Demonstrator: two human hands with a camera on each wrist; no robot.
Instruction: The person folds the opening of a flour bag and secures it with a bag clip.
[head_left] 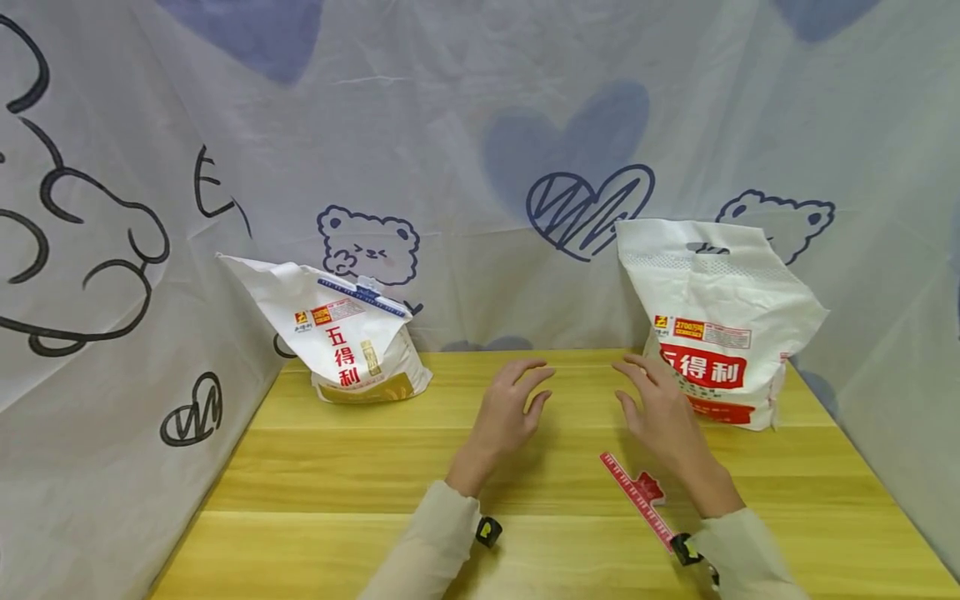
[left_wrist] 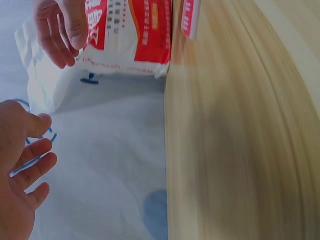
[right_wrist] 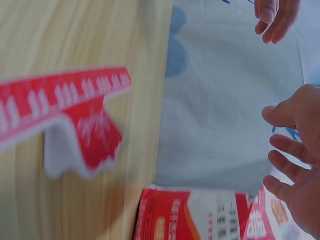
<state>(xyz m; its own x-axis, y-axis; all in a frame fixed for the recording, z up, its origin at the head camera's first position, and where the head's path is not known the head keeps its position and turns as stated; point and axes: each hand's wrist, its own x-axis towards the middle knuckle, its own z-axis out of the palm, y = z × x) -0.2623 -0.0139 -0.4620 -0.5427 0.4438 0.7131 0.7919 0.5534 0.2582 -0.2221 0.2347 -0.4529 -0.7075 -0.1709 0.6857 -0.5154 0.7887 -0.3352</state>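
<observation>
Both hands hang over the middle of the table with loosely bent, spread fingers and nothing in them. My left hand point(head_left: 510, 408) is left of centre, with its thumb toward the other hand. Nearest to my right hand point(head_left: 663, 408) is a white flour bag point(head_left: 720, 325) with red print and a cut-out handle, standing upright at the back right; the hand overlaps its lower left edge in the head view. A red sealing clip point(head_left: 637, 500) with a ruler-like bar lies on the table below the right hand. In the right wrist view the clip point(right_wrist: 95, 120) looks large and close.
At the back left, a second white flour bag point(head_left: 352, 342) leans with its top folded over under a blue sealing clip point(head_left: 363, 296). The wooden table point(head_left: 315, 475) meets a pale curtain point(head_left: 465, 167) with hearts and bear drawings behind and at both sides.
</observation>
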